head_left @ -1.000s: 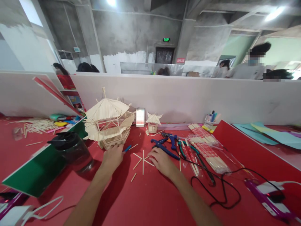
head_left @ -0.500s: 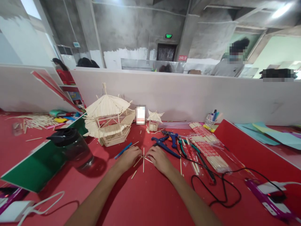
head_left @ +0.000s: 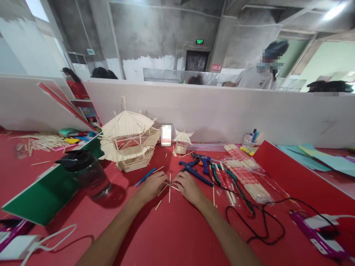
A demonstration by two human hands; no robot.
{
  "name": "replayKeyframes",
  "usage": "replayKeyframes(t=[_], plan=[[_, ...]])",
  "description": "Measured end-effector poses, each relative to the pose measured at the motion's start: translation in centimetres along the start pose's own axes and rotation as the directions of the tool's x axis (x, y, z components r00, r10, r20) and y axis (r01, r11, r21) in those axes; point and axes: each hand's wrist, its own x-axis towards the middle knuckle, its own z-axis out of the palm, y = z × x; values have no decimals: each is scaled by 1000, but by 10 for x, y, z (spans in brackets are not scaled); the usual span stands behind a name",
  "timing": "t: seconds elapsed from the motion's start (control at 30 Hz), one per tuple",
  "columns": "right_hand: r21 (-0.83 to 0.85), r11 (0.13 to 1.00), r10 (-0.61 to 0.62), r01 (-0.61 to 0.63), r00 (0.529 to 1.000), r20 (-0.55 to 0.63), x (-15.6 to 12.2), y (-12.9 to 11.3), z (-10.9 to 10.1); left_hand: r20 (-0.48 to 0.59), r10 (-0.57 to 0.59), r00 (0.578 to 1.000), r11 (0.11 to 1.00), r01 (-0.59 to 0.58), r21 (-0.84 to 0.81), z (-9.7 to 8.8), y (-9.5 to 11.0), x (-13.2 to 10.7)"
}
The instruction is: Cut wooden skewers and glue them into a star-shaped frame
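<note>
Several thin wooden sticks meet on the red tabletop between my hands, with one upright-lying stick (head_left: pixel 170 195) pointing toward me. On its left side, my left hand (head_left: pixel 155 183) has its fingers curled in a pinch on a stick (head_left: pixel 162 190) that slants out below them. My right hand (head_left: pixel 186 184) pinches at the same meeting point from the other side, over a slanting stick (head_left: pixel 175 188). The exact fingertip contact is small and partly hidden. A short loose stick (head_left: pixel 158 205) lies just in front, and a blue pen (head_left: pixel 145 177) rests behind my left hand.
A large stick pavilion (head_left: pixel 130 127) and a smaller one (head_left: pixel 182 147) stand behind. Blue pliers (head_left: pixel 196 174), a glue gun (head_left: pixel 205 164), bagged sticks (head_left: pixel 248 179) and a black cable (head_left: pixel 263 221) lie right. A water bottle (head_left: pixel 90 183) stands left by a green divider (head_left: pixel 44 201).
My hands and the sticks hold almost the same position; the view has shifted very slightly. Beyond the partition, a person in a light top has leaned to the left.
</note>
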Motion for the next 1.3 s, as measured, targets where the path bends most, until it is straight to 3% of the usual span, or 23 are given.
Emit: replayKeyframes(t=[0.1, 0.23, 0.33, 0.87, 1.0, 1.13, 1.3], plan=[[24, 999, 42, -42, 999, -22, -2, -5, -6, -13, -122, 992, 992, 122, -5, -11, 11, -3], [40, 995, 93, -95, 995, 33, -7, -11, -12, 108, -268, 957, 963, 264, 50, -18, 19, -7], [33, 993, 112, -115, 991, 66, -8, -12, -12, 169, -302, 938, 953, 297, 57, -17, 20, -9], [35, 992, 117, -120, 990, 77, -8, -10, -8, 182, -259, 949, 964, 265, -13, -13, 17, -8], [42, 992, 116, -116, 993, 9, -7, -10, -10, 145, -245, 959, 969, 249, -6, -15, 19, -8], [68, 997, 23, -21, 999, -41, -6, -11, -15, 46, -153, 987, 988, 154, -16, -16, 16, -8], [71, 996, -50, 52, 998, -29, -7, -7, -12, 26, -68, 997, 994, 70, -86, -14, 7, -8]])
